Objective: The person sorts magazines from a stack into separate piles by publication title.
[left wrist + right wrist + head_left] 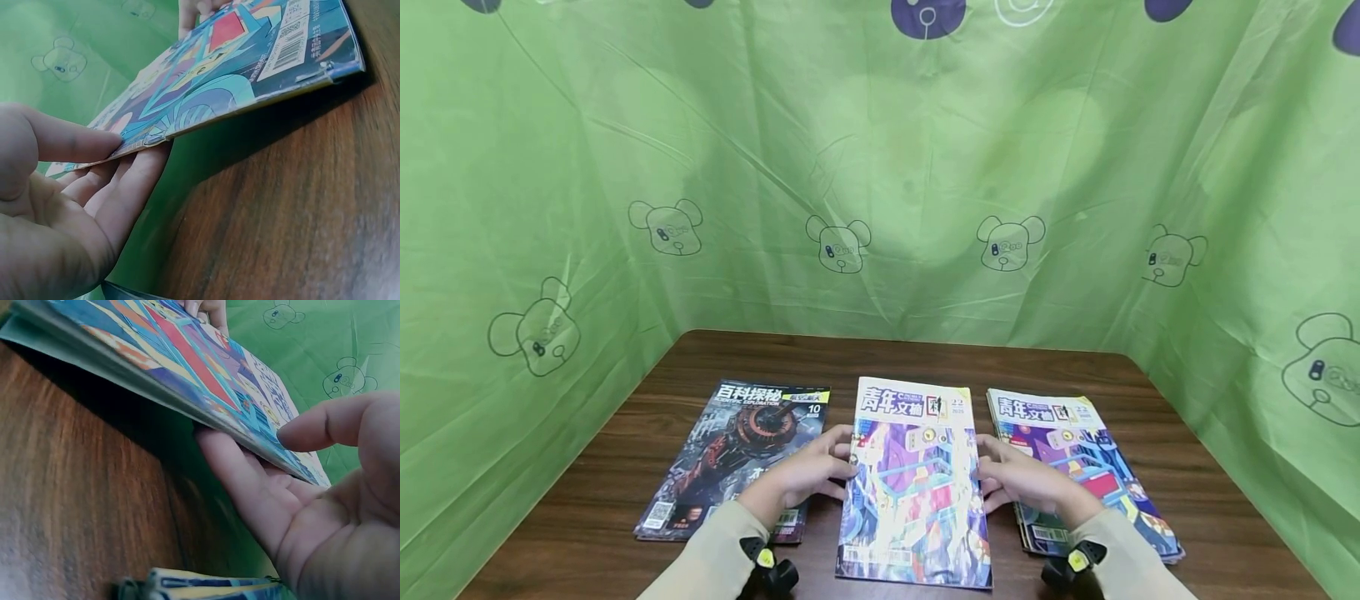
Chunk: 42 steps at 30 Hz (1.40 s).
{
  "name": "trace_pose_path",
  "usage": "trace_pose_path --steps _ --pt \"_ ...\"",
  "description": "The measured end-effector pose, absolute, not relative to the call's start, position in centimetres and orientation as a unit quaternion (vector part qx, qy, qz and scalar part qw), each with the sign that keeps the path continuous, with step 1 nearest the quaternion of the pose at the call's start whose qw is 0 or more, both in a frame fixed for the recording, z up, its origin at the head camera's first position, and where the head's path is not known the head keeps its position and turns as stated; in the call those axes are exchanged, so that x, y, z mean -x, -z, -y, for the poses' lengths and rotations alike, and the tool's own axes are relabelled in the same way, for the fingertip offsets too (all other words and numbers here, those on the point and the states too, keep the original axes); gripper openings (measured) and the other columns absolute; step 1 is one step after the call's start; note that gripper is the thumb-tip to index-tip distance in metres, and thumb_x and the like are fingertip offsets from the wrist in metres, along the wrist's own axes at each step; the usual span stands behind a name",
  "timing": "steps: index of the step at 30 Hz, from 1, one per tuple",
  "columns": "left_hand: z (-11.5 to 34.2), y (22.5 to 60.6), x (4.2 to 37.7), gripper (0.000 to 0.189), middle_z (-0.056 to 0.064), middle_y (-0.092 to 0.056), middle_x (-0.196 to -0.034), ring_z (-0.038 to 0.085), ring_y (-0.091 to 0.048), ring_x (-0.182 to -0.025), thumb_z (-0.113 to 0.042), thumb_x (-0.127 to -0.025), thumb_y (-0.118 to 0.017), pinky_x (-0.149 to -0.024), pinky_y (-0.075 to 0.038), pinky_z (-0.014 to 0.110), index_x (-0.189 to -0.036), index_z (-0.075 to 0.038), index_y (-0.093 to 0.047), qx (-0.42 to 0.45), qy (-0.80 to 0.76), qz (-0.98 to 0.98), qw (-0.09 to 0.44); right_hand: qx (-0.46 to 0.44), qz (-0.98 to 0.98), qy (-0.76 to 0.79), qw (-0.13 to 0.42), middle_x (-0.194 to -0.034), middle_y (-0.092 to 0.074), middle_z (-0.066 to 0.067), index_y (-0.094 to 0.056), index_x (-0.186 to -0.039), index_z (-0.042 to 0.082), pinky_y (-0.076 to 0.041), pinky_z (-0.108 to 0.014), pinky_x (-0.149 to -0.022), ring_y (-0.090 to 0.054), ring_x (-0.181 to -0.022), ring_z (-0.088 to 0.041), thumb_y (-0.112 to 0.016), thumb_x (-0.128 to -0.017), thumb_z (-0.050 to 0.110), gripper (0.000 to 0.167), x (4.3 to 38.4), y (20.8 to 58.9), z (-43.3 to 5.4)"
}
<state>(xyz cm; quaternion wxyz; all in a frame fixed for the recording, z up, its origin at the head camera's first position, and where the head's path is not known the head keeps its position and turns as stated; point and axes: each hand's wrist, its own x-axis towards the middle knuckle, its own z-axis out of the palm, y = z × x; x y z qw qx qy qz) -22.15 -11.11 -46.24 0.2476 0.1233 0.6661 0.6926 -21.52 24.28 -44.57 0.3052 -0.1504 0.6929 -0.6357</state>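
Observation:
A magazine (917, 492) with a white title band and a purple and blue cover is held between my two hands, tilted, its far part raised off the table. My left hand (812, 468) pinches its left edge, thumb on the cover and fingers underneath. On the opposite edge, my right hand (1026, 479) grips it the same way, as the right wrist view shows with the fingers (250, 487) below. To the left lies a dark magazine (741, 458) with a machine on its cover. Beneath my right forearm is a stack of magazines (1120, 467) topped by a matching cover.
The brown wooden table (910, 354) spans the lower part of the head view. Behind it and along both sides hangs a green curtain (925, 167) printed with bear heads. Each wrist carries a small black camera (775, 575).

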Motion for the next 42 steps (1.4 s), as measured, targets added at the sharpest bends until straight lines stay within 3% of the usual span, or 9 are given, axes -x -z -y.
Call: trace_pose_path --steps 8,16,25,29,32,35,38,42 --pt "11.0 46.2 22.2 0.066 0.016 -0.060 -0.124 0.026 -0.066 -0.096 0.002 -0.091 -0.060 -0.075 -0.060 0.042 -0.150 -0.003 -0.030 -0.126 -0.703 -0.652 0.253 0.146 -0.694 0.642 0.292 -0.112 -0.054 -0.019 -0.002 -0.155 -0.004 -0.061 -0.035 -0.067 -0.063 -0.082 -0.021 -0.051 -0.096 0.002 0.077 21.5 44.3 -24.6" --pt "10.4 45.8 22.4 0.072 0.019 -0.059 -0.126 0.028 -0.066 -0.098 -0.001 -0.091 -0.062 -0.078 -0.060 0.043 -0.154 -0.006 -0.027 -0.108 -0.715 -0.640 0.261 0.150 -0.693 0.646 0.282 -0.090 -0.042 -0.006 0.003 -0.154 -0.007 -0.060 -0.033 -0.066 -0.049 -0.071 -0.013 -0.050 -0.098 0.001 0.078 21.4 43.7 -25.4" --pt "9.3 45.5 22.3 0.071 0.021 -0.060 -0.122 0.032 -0.064 -0.108 -0.005 -0.096 -0.062 -0.091 -0.057 0.047 -0.156 -0.009 -0.024 -0.124 -0.725 -0.612 0.293 0.147 -0.698 0.643 0.280 -0.086 -0.034 -0.004 0.008 -0.153 -0.010 -0.059 -0.030 -0.066 -0.046 -0.071 -0.012 -0.049 -0.100 0.002 0.078 21.4 43.2 -27.2" --pt "8.3 45.7 22.5 0.065 0.021 -0.061 -0.120 0.031 -0.065 -0.108 -0.007 -0.096 -0.064 -0.090 -0.057 0.045 -0.151 -0.006 -0.030 -0.129 -0.724 -0.616 0.281 0.145 -0.704 0.637 0.279 -0.107 -0.043 -0.014 0.010 -0.153 -0.010 -0.059 -0.031 -0.068 -0.053 -0.076 -0.014 -0.049 -0.101 0.004 0.080 21.3 42.7 -28.3" --pt "7.4 46.0 22.5 0.060 0.020 -0.061 -0.119 0.030 -0.066 -0.104 -0.008 -0.096 -0.065 -0.088 -0.058 0.044 -0.146 -0.003 -0.034 -0.123 -0.725 -0.622 0.267 0.146 -0.711 0.630 0.278 -0.124 -0.039 -0.025 0.012 -0.153 -0.009 -0.060 -0.033 -0.070 -0.057 -0.082 -0.017 -0.050 -0.100 0.005 0.083 21.2 42.3 -29.1" --pt "6.4 46.3 22.5 0.055 0.019 -0.062 -0.116 0.028 -0.067 -0.100 -0.007 -0.096 -0.065 -0.086 -0.059 0.043 -0.141 -0.001 -0.036 -0.115 -0.730 -0.624 0.255 0.151 -0.716 0.622 0.279 -0.131 -0.030 -0.037 0.015 -0.153 -0.008 -0.060 -0.034 -0.072 -0.055 -0.083 -0.017 -0.049 -0.101 0.005 0.084 21.3 42.1 -29.8" --pt "5.5 46.4 22.5 0.054 0.019 -0.063 -0.115 0.028 -0.068 -0.098 -0.007 -0.095 -0.066 -0.085 -0.060 0.043 -0.139 0.000 -0.036 -0.108 -0.735 -0.622 0.246 0.149 -0.719 0.619 0.278 -0.136 -0.019 -0.040 0.016 -0.153 -0.007 -0.060 -0.035 -0.073 -0.054 -0.083 -0.017 -0.048 -0.101 0.005 0.083 21.3 42.0 -30.7" --pt "4.5 46.2 22.4 0.055 0.019 -0.064 -0.114 0.028 -0.068 -0.098 -0.005 -0.094 -0.066 -0.085 -0.060 0.043 -0.139 0.000 -0.035 -0.106 -0.742 -0.617 0.241 0.143 -0.722 0.618 0.277 -0.136 -0.017 -0.041 0.014 -0.154 -0.007 -0.060 -0.034 -0.074 -0.057 -0.084 -0.017 -0.049 -0.103 0.008 0.082 21.2 41.9 -31.8"
